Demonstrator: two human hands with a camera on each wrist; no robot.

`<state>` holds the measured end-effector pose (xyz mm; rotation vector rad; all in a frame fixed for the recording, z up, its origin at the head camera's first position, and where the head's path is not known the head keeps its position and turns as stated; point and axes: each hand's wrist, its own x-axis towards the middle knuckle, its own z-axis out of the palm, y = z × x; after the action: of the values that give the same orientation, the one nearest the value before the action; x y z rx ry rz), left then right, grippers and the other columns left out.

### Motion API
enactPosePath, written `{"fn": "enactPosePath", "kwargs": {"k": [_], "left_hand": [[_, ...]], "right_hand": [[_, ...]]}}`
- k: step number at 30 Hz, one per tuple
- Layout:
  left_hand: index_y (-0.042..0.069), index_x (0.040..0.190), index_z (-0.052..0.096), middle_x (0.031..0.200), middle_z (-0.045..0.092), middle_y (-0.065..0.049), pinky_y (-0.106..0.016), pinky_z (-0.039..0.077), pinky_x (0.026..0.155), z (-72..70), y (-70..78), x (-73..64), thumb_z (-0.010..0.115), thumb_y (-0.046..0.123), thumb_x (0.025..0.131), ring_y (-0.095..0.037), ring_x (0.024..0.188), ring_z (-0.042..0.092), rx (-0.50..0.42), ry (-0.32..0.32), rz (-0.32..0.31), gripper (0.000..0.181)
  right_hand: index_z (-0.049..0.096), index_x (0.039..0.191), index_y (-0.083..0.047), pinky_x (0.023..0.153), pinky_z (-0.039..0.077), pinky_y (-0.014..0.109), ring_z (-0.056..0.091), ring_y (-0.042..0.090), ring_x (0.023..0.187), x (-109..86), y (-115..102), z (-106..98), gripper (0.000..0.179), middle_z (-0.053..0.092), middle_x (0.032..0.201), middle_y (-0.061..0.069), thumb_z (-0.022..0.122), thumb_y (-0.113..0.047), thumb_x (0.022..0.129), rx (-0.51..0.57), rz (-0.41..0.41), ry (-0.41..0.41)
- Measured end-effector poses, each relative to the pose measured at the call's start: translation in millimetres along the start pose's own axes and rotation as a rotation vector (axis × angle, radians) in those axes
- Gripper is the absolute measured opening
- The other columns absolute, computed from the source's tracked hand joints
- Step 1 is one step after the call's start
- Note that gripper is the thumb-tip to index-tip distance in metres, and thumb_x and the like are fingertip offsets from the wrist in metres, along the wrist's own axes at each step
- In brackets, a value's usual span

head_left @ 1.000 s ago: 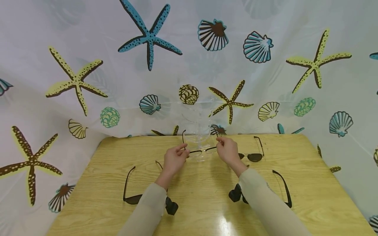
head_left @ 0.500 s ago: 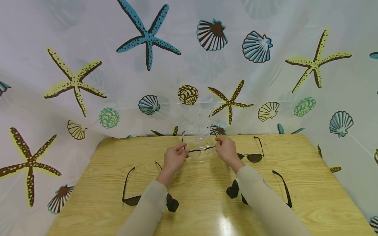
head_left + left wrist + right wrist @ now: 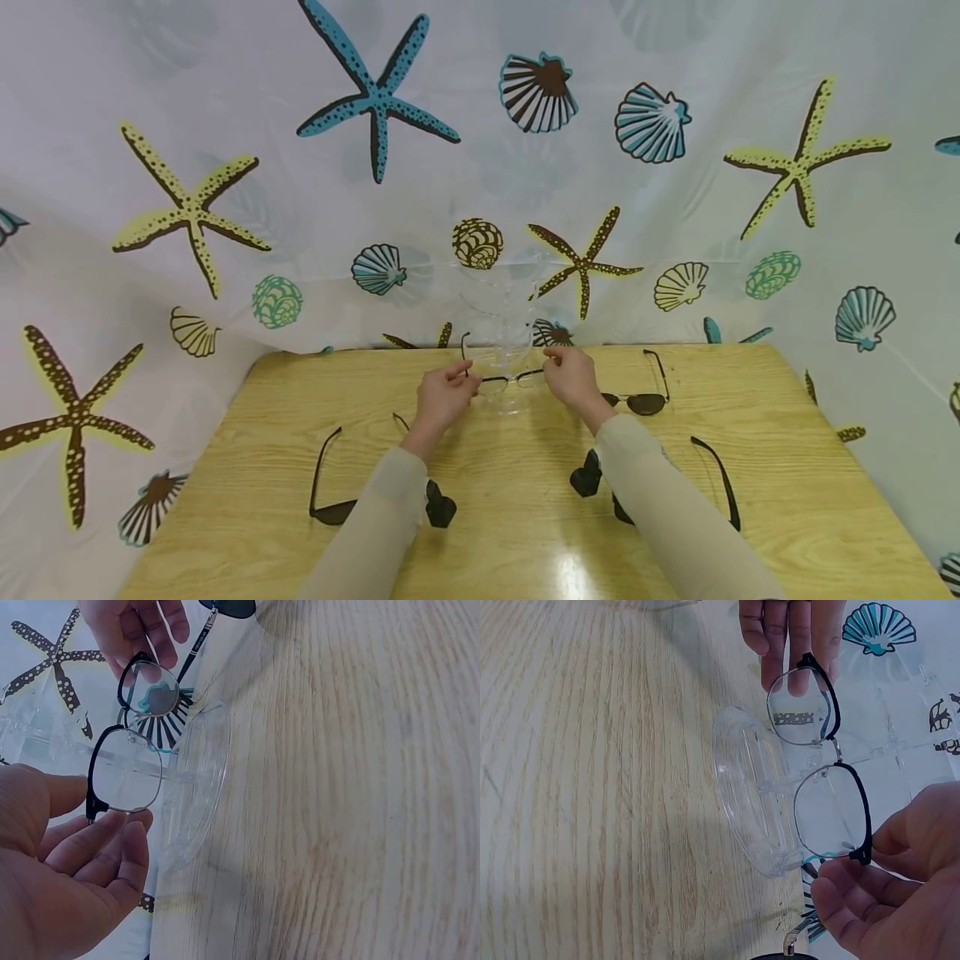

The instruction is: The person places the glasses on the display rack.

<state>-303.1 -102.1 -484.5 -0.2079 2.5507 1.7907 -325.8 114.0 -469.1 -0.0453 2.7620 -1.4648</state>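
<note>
Clear-lensed eyeglasses (image 3: pixel 493 380) with black upper rims are held level between both hands, temples pointing back. My left hand (image 3: pixel 444 398) pinches their left end between thumb and fingers, as the left wrist view shows closely. At the opposite end, my right hand (image 3: pixel 572 379) grips the corner by the hinge, its thumb behind the black rim (image 3: pixel 864 802). A clear plastic display stand (image 3: pixel 504 312) rises right behind the eyeglasses, its rounded base (image 3: pixel 217 769) resting on the table. The eyeglasses overlap the stand's lower part in every view.
Dark sunglasses (image 3: pixel 334 512) lie at the left front, partly under the left sleeve. Another pair of sunglasses (image 3: pixel 646 403) lies right of the stand. A black temple (image 3: pixel 726 483) shows beyond the right sleeve. A patterned curtain (image 3: pixel 420 208) hangs behind the wooden table (image 3: pixel 517 533).
Both hands have edged slightly inward and back with the eyeglasses, which sit a little closer to the stand. The grip stays the same, and the sunglasses lie where they were.
</note>
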Motion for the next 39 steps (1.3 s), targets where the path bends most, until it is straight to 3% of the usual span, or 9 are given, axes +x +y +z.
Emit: {"fn": "enactPosePath", "kwargs": {"k": [5, 11, 18, 25, 28, 32, 35, 39], "left_hand": [[0.009, 0.146, 0.064, 0.126, 0.076, -0.018, -0.035, 0.063, 0.085, 0.7, -1.9, 2.4, 0.067, 0.024, 0.106, -0.03, 0.113, 0.076, 0.016, 0.012, 0.027, 0.043], [0.01, 0.147, 0.063, 0.129, 0.075, -0.017, -0.04, 0.063, 0.091, 0.8, -2.9, 6.2, 0.067, 0.024, 0.105, -0.03, 0.116, 0.075, 0.013, 0.013, 0.014, 0.044], [0.011, 0.147, 0.063, 0.127, 0.076, -0.017, -0.027, 0.059, 0.074, 0.1, -4.1, 12.4, 0.067, 0.023, 0.106, -0.029, 0.112, 0.076, 0.007, 0.014, -0.013, 0.043], [0.01, 0.147, 0.063, 0.128, 0.075, -0.018, -0.02, 0.048, 0.061, 0.5, -6.0, 18.4, 0.066, 0.021, 0.107, -0.03, 0.113, 0.075, -0.007, 0.028, -0.001, 0.042], [0.01, 0.147, 0.063, 0.129, 0.074, -0.019, -0.022, 0.053, 0.066, 0.8, -6.3, 19.9, 0.065, 0.021, 0.107, -0.031, 0.115, 0.075, 0.01, 0.037, 0.012, 0.042], [0.009, 0.147, 0.064, 0.13, 0.073, -0.02, -0.033, 0.063, 0.084, 2.3, -6.9, 21.5, 0.066, 0.02, 0.106, -0.031, 0.119, 0.073, 0.021, 0.045, 0.019, 0.042], [0.01, 0.147, 0.064, 0.132, 0.072, -0.02, -0.041, 0.062, 0.095, 3.5, -8.1, 22.9, 0.067, 0.02, 0.106, -0.031, 0.124, 0.071, 0.026, 0.048, 0.021, 0.042], [0.011, 0.147, 0.064, 0.134, 0.071, -0.019, -0.043, 0.061, 0.097, 3.9, -9.5, 24.6, 0.066, 0.021, 0.106, -0.031, 0.128, 0.069, 0.049, 0.052, 0.028, 0.042]], "right_hand": [[0.061, 0.145, 0.001, 0.047, 0.029, 0.025, 0.027, 0.007, 0.044, 1.4, 0.2, -0.2, 0.043, 0.062, 0.142, 0.028, 0.045, -0.009, 0.107, 0.01, 0.004, -0.009], [0.061, 0.146, 0.001, 0.049, 0.03, 0.025, 0.031, 0.008, 0.047, 6.4, 2.8, 1.8, 0.044, 0.063, 0.141, 0.027, 0.045, -0.009, 0.106, 0.008, -0.008, -0.014], [0.06, 0.147, 0.001, 0.048, 0.031, 0.026, 0.033, 0.01, 0.049, 11.2, 3.6, 3.9, 0.043, 0.062, 0.143, 0.026, 0.046, -0.012, 0.108, 0.014, -0.003, -0.017], [0.062, 0.145, 0.001, 0.058, 0.036, 0.028, 0.054, 0.022, 0.083, 14.5, 2.2, 5.4, 0.041, 0.062, 0.144, 0.025, 0.048, -0.012, 0.109, -0.004, -0.022, 0.003], [0.062, 0.145, 0.003, 0.059, 0.036, 0.027, 0.057, 0.028, 0.086, 15.8, 3.4, 6.3, 0.041, 0.062, 0.143, 0.026, 0.048, -0.011, 0.108, 0.004, -0.033, 0.003], [0.06, 0.146, 0.003, 0.061, 0.038, 0.027, 0.062, 0.033, 0.105, 15.8, 5.5, 8.7, 0.042, 0.061, 0.145, 0.027, 0.049, -0.01, 0.108, 0.027, -0.025, 0.006], [0.06, 0.146, 0.003, 0.071, 0.044, 0.03, 0.061, 0.036, 0.126, 15.2, 6.6, 10.7, 0.042, 0.061, 0.146, 0.025, 0.049, -0.01, 0.108, 0.033, -0.013, 0.016], [0.061, 0.145, 0.004, 0.086, 0.05, 0.039, 0.059, 0.038, 0.134, 15.4, 7.1, 12.6, 0.041, 0.062, 0.145, 0.025, 0.049, -0.01, 0.108, 0.04, -0.005, 0.03]]}}
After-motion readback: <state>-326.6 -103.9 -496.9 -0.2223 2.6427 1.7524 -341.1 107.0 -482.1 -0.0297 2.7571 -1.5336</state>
